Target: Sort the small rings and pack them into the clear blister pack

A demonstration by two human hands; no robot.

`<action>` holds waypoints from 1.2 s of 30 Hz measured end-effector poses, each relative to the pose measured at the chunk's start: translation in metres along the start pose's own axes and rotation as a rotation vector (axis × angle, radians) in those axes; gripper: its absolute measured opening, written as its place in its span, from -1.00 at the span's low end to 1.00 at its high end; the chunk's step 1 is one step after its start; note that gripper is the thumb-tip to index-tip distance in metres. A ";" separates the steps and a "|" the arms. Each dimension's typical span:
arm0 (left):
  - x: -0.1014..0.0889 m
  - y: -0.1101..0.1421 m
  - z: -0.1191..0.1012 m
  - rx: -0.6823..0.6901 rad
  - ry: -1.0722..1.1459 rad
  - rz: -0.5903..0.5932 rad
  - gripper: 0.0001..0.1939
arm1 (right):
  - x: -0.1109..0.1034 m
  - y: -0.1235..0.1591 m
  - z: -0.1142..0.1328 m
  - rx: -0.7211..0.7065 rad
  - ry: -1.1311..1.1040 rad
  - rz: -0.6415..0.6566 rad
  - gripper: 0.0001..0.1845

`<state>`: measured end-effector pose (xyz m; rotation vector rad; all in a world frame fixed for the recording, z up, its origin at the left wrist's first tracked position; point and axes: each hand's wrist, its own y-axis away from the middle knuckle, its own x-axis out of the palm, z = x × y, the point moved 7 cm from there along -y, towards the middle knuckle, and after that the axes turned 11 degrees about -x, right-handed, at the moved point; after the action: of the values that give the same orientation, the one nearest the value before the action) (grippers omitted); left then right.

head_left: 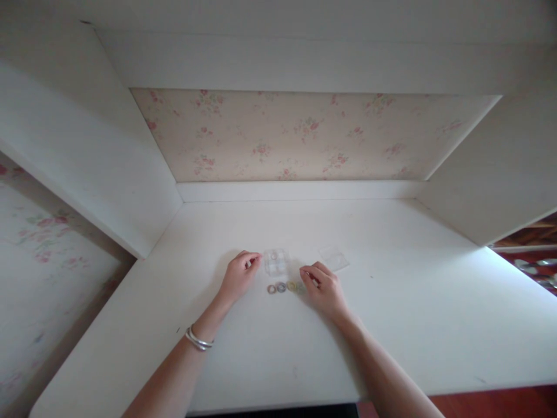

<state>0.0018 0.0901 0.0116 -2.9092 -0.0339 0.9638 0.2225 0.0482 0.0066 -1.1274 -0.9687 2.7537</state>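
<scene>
A small clear plastic box (277,263) with compartments lies on the white desk, and a small round ring shows faintly in its back part. At the box's left edge are the pinched fingertips of my left hand (240,275); whether they grip the rim I cannot tell. Just in front of the box sits a row of small rings: a copper one (271,289), a grey one (281,287) and a gold one (292,286). My right hand (324,287) is closed in a pinch right of the box, partly covering a pale ring (300,287). Anything between its fingers is too small to make out.
A clear flat lid (334,258) lies behind my right hand. White panels (487,168) enclose the desk (261,360) at both sides, with a low ledge (304,190) and floral wallpaper at the back. A dark speck (178,330) lies left of my left wrist.
</scene>
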 end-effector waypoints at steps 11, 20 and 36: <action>0.003 0.026 0.011 0.015 -0.060 0.170 -0.71 | 0.042 -0.001 0.070 -0.347 0.163 0.347 -0.82; 0.001 0.026 0.011 0.041 -0.038 0.164 -0.75 | 0.049 -0.002 0.071 -0.355 0.195 0.346 -0.78; 0.021 0.048 -0.004 0.162 -0.232 0.347 -0.81 | 0.031 -0.038 0.036 -0.131 0.130 0.096 -0.80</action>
<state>0.0205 0.0425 -0.0013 -2.6892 0.5257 1.2822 0.1683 0.0671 0.0275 -1.3876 -1.1213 2.6811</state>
